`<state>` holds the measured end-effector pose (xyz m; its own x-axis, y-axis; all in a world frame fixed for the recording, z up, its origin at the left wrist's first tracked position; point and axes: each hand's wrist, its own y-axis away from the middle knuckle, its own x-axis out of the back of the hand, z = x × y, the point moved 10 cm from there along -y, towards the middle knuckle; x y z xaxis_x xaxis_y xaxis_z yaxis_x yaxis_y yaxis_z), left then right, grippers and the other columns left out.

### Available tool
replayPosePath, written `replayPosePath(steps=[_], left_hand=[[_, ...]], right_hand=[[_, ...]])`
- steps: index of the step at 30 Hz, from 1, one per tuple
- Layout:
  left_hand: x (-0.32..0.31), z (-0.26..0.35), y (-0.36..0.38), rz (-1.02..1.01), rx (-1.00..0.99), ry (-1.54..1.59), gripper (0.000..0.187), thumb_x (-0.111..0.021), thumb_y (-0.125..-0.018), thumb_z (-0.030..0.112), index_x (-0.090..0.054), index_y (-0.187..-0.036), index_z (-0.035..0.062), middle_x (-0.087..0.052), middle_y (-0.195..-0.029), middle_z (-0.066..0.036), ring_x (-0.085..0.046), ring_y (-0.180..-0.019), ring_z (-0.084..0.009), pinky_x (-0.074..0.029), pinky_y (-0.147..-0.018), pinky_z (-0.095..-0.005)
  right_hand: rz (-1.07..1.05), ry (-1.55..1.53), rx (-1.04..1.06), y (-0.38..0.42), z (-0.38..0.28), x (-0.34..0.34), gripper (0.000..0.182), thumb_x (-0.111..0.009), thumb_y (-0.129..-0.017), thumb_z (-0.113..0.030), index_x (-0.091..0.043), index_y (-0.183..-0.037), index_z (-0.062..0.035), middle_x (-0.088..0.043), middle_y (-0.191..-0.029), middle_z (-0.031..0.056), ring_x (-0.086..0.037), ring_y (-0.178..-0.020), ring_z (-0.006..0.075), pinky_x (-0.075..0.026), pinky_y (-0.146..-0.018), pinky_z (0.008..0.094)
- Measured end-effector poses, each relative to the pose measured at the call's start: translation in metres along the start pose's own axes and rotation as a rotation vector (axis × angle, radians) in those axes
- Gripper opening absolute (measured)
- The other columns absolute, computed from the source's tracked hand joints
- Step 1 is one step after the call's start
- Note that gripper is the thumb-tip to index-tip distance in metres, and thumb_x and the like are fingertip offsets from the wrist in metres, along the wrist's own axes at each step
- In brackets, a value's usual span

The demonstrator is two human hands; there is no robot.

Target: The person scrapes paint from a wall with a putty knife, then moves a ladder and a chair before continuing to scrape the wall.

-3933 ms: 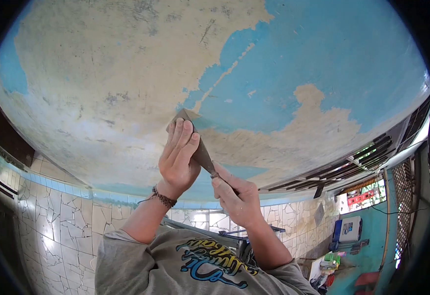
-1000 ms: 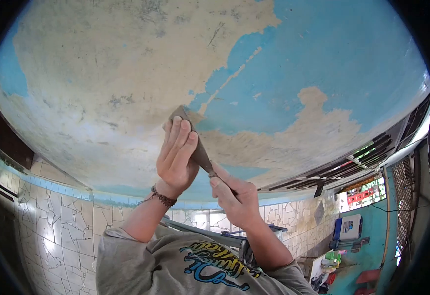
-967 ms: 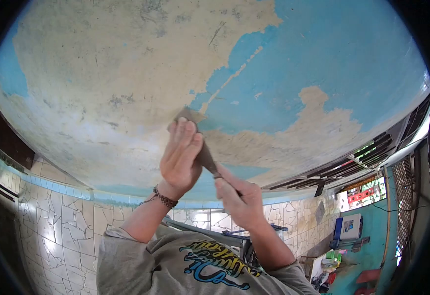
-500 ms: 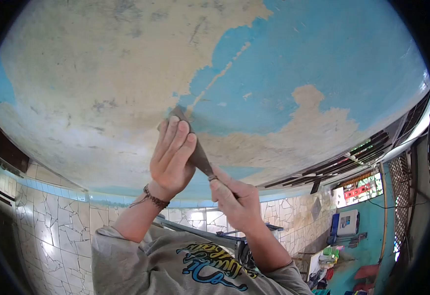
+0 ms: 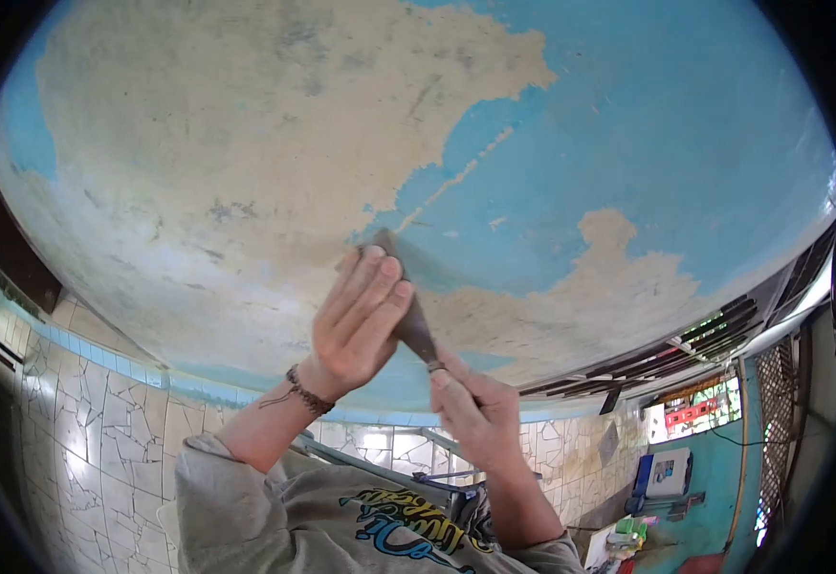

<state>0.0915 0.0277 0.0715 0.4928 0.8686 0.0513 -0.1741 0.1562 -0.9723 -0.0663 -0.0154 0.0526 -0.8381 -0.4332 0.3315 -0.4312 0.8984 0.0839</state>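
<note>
A metal scraper (image 5: 418, 330) slants up to the surface overhead, its blade edge at the border between blue paint (image 5: 571, 124) and a bare beige area (image 5: 217, 143). My right hand (image 5: 476, 411) is closed round its handle, at the lower end. Flat against the blade lies my left hand (image 5: 361, 320), fingers stretched out and close together, the fingertips near the blade's edge. A dark braided bracelet (image 5: 307, 392) is on my left wrist. A thin beige line (image 5: 451, 182) runs through the blue paint just beyond the blade.
Dark slats (image 5: 657, 354) and a bright window opening (image 5: 700, 411) are at the right. Below stand a blue and white container (image 5: 665, 474) and assorted items (image 5: 628, 536). A metal frame (image 5: 370, 464) is behind my arms. Tiled wall (image 5: 102, 430) fills the lower left.
The view has shifted, so the painted surface appears lower and further right. Both hands and the scraper also appear slightly lower and to the right, with the same hold.
</note>
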Motion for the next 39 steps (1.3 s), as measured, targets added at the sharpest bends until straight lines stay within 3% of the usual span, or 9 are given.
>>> replayPosePath(steps=[2, 5, 9, 13, 17, 20, 31, 35, 39], left_hand=[[0.000, 0.002, -0.001, 0.008, 0.019, 0.031, 0.033, -0.062, -0.073, -0.011, -0.064, -0.106, -0.0049, -0.062, -0.119, -0.022, -0.057, -0.117, -0.0401, -0.045, -0.099, -0.0537], [-0.004, 0.006, 0.000, -0.017, 0.011, 0.074, 0.032, -0.061, -0.074, -0.012, -0.064, -0.106, -0.0052, -0.062, -0.120, -0.023, -0.056, -0.118, -0.0407, -0.045, -0.098, -0.0549], [0.011, -0.006, -0.008, 0.062, 0.022, -0.005, 0.033, -0.062, -0.074, -0.011, -0.064, -0.107, -0.0042, -0.062, -0.121, -0.022, -0.056, -0.119, -0.0394, -0.044, -0.100, -0.0532], [-0.004, 0.004, -0.001, -0.044, 0.037, 0.091, 0.032, -0.062, -0.074, -0.012, -0.064, -0.105, -0.0050, -0.062, -0.119, -0.023, -0.057, -0.117, -0.0404, -0.045, -0.099, -0.0552], [0.015, -0.007, -0.011, 0.061, 0.027, 0.009, 0.032, -0.063, -0.075, -0.011, -0.065, -0.106, -0.0036, -0.062, -0.120, -0.022, -0.055, -0.120, -0.0386, -0.045, -0.100, -0.0530], [-0.001, 0.003, -0.001, -0.045, 0.058, 0.069, 0.032, -0.063, -0.074, -0.011, -0.065, -0.105, -0.0036, -0.062, -0.120, -0.022, -0.056, -0.119, -0.0389, -0.045, -0.099, -0.0540], [0.001, -0.007, 0.008, -0.007, 0.088, 0.006, 0.037, -0.062, -0.072, -0.014, -0.064, -0.108, -0.0038, -0.061, -0.121, -0.023, -0.055, -0.120, -0.0394, -0.043, -0.102, -0.0545], [-0.004, -0.003, 0.010, -0.032, 0.159, 0.070, 0.031, -0.062, -0.075, -0.013, -0.065, -0.104, -0.0038, -0.062, -0.120, -0.022, -0.055, -0.120, -0.0384, -0.041, -0.103, -0.0534], [0.002, -0.005, 0.005, -0.016, 0.109, 0.004, 0.030, -0.058, -0.073, -0.017, -0.065, -0.100, -0.0054, -0.062, -0.117, -0.025, -0.056, -0.117, -0.0432, -0.045, -0.100, -0.0535]], right_hand=[[-0.017, -0.012, 0.121, 0.002, -0.009, -0.008, 0.035, -0.059, -0.094, -0.009, -0.058, -0.128, -0.0004, -0.058, -0.077, -0.0011, -0.048, -0.067, 0.0038, -0.040, -0.058, 0.0186], [-0.007, -0.045, 0.028, 0.005, -0.002, 0.003, 0.035, -0.059, -0.094, -0.010, -0.057, -0.129, -0.0007, -0.058, -0.077, -0.0011, -0.048, -0.068, 0.0037, -0.040, -0.059, 0.0184], [-0.009, -0.004, 0.063, -0.002, -0.011, -0.010, 0.036, -0.059, -0.094, -0.008, -0.057, -0.129, -0.0013, -0.058, -0.076, -0.0016, -0.048, -0.067, 0.0032, -0.040, -0.058, 0.0182], [-0.006, -0.034, 0.025, 0.003, 0.001, -0.004, 0.036, -0.060, -0.094, -0.009, -0.057, -0.129, -0.0017, -0.057, -0.075, -0.0024, -0.047, -0.065, 0.0028, -0.040, -0.057, 0.0181], [-0.024, -0.019, 0.077, -0.002, -0.011, -0.014, 0.036, -0.059, -0.094, -0.008, -0.056, -0.130, -0.0014, -0.056, -0.075, -0.0021, -0.047, -0.067, 0.0029, -0.040, -0.058, 0.0182], [-0.010, -0.044, 0.019, 0.006, 0.001, -0.004, 0.036, -0.058, -0.095, -0.008, -0.056, -0.130, -0.0004, -0.056, -0.076, -0.0022, -0.047, -0.067, 0.0034, -0.041, -0.059, 0.0188], [-0.029, 0.034, 0.055, -0.003, -0.001, -0.014, 0.036, -0.058, -0.095, -0.010, -0.056, -0.129, 0.0023, -0.058, -0.077, -0.0009, -0.049, -0.069, 0.0044, -0.043, -0.061, 0.0200], [-0.025, 0.048, 0.036, 0.003, 0.003, -0.009, 0.036, -0.058, -0.095, -0.010, -0.056, -0.128, 0.0040, -0.058, -0.077, 0.0004, -0.049, -0.070, 0.0047, -0.042, -0.061, 0.0197], [-0.047, -0.016, 0.056, -0.002, 0.001, -0.012, 0.036, -0.058, -0.095, -0.010, -0.056, -0.128, 0.0038, -0.057, -0.077, -0.0002, -0.048, -0.070, 0.0048, -0.041, -0.061, 0.0196]])
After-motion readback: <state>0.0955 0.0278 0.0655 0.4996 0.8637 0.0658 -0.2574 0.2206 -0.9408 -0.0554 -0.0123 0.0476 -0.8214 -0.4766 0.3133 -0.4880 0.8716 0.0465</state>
